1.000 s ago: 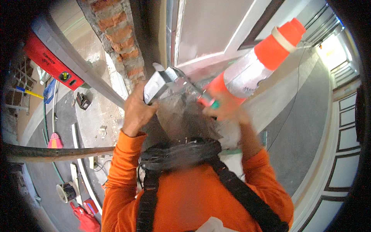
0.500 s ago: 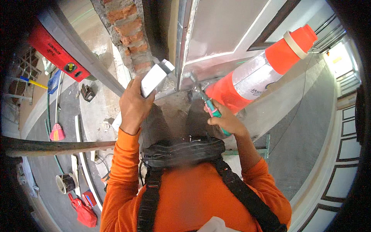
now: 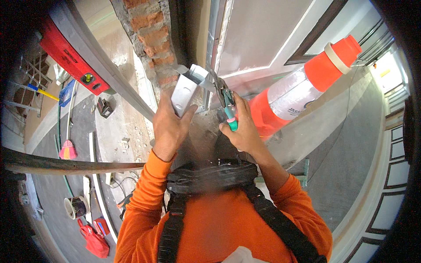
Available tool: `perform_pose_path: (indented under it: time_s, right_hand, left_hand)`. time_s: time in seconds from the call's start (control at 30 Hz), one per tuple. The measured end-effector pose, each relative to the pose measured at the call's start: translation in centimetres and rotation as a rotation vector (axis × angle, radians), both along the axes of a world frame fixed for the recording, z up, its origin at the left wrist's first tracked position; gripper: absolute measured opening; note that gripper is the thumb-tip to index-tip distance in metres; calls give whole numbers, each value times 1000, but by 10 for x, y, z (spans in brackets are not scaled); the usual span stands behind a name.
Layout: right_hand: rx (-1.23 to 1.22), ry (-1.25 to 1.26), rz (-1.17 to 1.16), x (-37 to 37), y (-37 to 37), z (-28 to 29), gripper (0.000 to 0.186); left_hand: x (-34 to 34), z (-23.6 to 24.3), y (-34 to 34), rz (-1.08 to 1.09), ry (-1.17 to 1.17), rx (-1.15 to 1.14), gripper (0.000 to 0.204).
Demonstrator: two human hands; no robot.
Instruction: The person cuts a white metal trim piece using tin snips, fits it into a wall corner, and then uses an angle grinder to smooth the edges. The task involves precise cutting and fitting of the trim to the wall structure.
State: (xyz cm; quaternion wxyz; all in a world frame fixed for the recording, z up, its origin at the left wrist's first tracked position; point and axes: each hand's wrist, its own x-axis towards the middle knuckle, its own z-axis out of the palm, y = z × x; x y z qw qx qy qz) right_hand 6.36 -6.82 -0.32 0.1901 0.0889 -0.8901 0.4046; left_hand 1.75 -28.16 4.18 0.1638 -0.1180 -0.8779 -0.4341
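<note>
Metal channel (image 3: 184, 97) and green-handled snips (image 3: 230, 115), one per hand.
Left hand (image 3: 169, 131): fingers closed round the channel, between brick wall (image 3: 153, 37) and orange cone (image 3: 287, 94). Right hand (image 3: 244, 131): fingers wrapped on the snips, blades at the channel's far end; contact unclear from here. Advised: channel steady, fingertips clear of blades.

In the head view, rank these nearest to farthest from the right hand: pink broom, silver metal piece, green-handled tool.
1. Green-handled tool: held in the right hand.
2. Silver metal piece: to its left, in the left hand.
3. Pink broom: at far left, beyond the left forearm.
</note>
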Motion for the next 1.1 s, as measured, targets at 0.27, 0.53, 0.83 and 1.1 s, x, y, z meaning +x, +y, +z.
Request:
perform_pose_path:
  time_s: [0.27,0.53,0.83,1.1]
  right_hand:
    - [121,45,58,-2,12,28,88]
    - [211,67,33,-11,20,43,75]
    - [-38,-66,-19,-18,5,13,43]
    - [-107,-34,184,-7,1,33,57]
  left_hand:
    - [0,-2,-1,-15,-19,61,69]
    - [1,-5,4,-95,-36,130,68]
    - [-3,-1,3,-158,-65,163,70]
    - [-13,-11,-5,-169,14,232,66]
